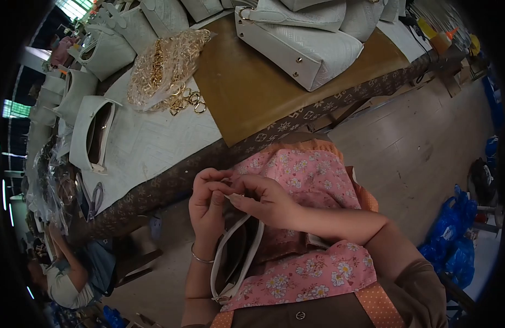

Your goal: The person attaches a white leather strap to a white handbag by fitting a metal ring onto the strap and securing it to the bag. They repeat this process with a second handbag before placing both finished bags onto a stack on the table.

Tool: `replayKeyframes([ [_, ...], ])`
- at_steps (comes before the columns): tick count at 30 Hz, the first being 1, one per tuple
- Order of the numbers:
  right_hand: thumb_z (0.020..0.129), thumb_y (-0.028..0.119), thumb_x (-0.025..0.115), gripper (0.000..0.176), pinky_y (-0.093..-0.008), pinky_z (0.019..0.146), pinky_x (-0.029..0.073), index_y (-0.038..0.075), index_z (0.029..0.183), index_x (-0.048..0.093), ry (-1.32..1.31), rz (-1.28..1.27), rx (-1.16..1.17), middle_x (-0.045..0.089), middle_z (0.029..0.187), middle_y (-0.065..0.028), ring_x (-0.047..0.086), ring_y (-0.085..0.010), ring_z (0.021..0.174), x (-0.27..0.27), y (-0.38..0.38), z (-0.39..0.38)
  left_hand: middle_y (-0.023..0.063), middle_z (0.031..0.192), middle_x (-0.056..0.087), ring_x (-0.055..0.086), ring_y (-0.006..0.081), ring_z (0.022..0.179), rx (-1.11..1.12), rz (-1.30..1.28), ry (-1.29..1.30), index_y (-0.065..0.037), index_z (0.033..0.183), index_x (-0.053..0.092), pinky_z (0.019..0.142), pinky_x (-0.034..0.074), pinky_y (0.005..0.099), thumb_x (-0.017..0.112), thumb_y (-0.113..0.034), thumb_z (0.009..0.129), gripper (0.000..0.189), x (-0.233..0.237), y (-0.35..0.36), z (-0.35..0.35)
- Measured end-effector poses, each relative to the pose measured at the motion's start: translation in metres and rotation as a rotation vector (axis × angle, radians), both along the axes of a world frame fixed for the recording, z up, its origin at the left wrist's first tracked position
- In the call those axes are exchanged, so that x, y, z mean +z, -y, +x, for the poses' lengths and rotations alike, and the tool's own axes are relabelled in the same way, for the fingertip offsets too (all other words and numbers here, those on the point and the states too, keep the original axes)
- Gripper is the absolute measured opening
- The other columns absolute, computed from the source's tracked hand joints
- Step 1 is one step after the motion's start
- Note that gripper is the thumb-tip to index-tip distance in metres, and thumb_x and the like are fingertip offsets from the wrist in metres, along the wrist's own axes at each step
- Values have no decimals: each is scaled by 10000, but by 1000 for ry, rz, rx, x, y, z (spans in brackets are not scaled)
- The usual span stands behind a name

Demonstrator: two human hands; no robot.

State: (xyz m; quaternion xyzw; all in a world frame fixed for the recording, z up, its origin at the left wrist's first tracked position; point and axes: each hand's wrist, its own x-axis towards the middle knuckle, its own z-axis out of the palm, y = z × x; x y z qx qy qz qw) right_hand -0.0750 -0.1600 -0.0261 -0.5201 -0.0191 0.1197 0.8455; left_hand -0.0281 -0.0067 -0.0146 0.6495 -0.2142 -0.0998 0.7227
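Observation:
My left hand point(207, 203) and my right hand point(265, 201) meet above my lap, fingers bent and pressed together. A small pale tip shows between the fingertips; most of whatever they grip is hidden. Just below them, an open white handbag point(254, 240) with a dark inside rests on my lap, beside my left wrist. It lies against a pink flowered apron point(312, 281).
On the table to the front are several white handbags point(296, 49), a clear plastic bag of gold hardware point(164, 65), loose gold rings point(189, 102), a brown sheet point(225, 82) and scissors point(95, 198). Another person point(72, 273) sits at lower left. Blue plastic bags point(452, 240) lie right.

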Motion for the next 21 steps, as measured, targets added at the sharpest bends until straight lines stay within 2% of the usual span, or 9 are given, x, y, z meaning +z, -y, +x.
replayKeyframes([
  [2, 785, 136, 655, 210, -267, 684, 427, 14, 919, 548, 351, -465, -105, 559, 865, -52, 532, -142, 802, -5, 2, -1, 109, 1072, 471, 496, 211, 1062, 52, 19, -6, 10, 832, 588, 906, 393, 324, 506, -199, 923, 243, -2, -6, 3],
  [5, 745, 171, 711, 408, -292, 767, 431, -11, 1044, 500, 413, -463, -170, 527, 924, -108, 523, -212, 882, 0, -3, -4, 116, 1115, 471, 497, 214, 1067, 110, 13, -60, 7, 961, 594, 909, 390, 324, 555, -203, 888, 226, -1, -15, 7],
  [6, 745, 171, 711, 408, -292, 767, 431, -11, 1044, 500, 410, -462, -163, 527, 924, -108, 523, -212, 882, 4, -4, -7, 123, 1153, 465, 493, 223, 1081, 56, -71, -199, 6, 1055, 566, 923, 381, 330, 589, -213, 855, 298, 12, -10, 4],
  [8, 698, 232, 762, 637, -328, 856, 437, -17, 1181, 429, 496, -714, -112, 510, 1048, -151, 526, -265, 987, 12, -3, -12, 129, 1191, 459, 489, 233, 1094, 6, -159, -334, 4, 1149, 538, 936, 372, 335, 623, -223, 822, 408, 25, -12, 3],
  [10, 674, 256, 779, 724, -342, 869, 438, -19, 1220, 391, 406, -710, -49, 497, 1082, -167, 522, -276, 1007, 5, 0, -17, 151, 1274, 424, 459, 250, 1152, -404, 0, -282, 9, 1263, 454, 955, 361, 344, 641, -213, 775, 569, 30, -28, 6],
  [11, 650, 280, 797, 812, -355, 882, 439, -21, 1259, 353, 314, -703, 6, 483, 1116, -183, 518, -288, 1027, 2, 1, -18, 151, 1274, 424, 459, 250, 1152, -399, -2, -283, 9, 1263, 454, 955, 361, 344, 641, -213, 775, 569, 32, -34, 10],
  [13, 667, 258, 784, 770, -346, 854, 451, -19, 1250, 364, 313, -693, 26, 506, 1079, -176, 536, -282, 990, 6, 5, -20, 155, 1248, 462, 479, 235, 1145, -560, 369, 16, 19, 1243, 469, 951, 371, 338, 646, -216, 763, 562, 34, -44, 17],
  [17, 722, 180, 729, 640, -318, 759, 477, -11, 1226, 384, 246, -528, 208, 570, 938, -148, 585, -263, 834, 13, 16, -13, 146, 1161, 536, 521, 194, 1092, -536, 286, -234, 24, 1240, 470, 915, 397, 307, 627, -168, 781, 522, 33, -52, 15],
  [21, 766, 80, 643, 453, -342, 773, 487, -14, 1147, 417, 107, -611, 483, 613, 944, -132, 613, -253, 870, 18, 22, -5, 77, 1058, 586, 534, 112, 990, -416, 325, -288, 17, 1227, 480, 837, 420, 251, 513, -52, 860, 375, 22, -45, 8],
])
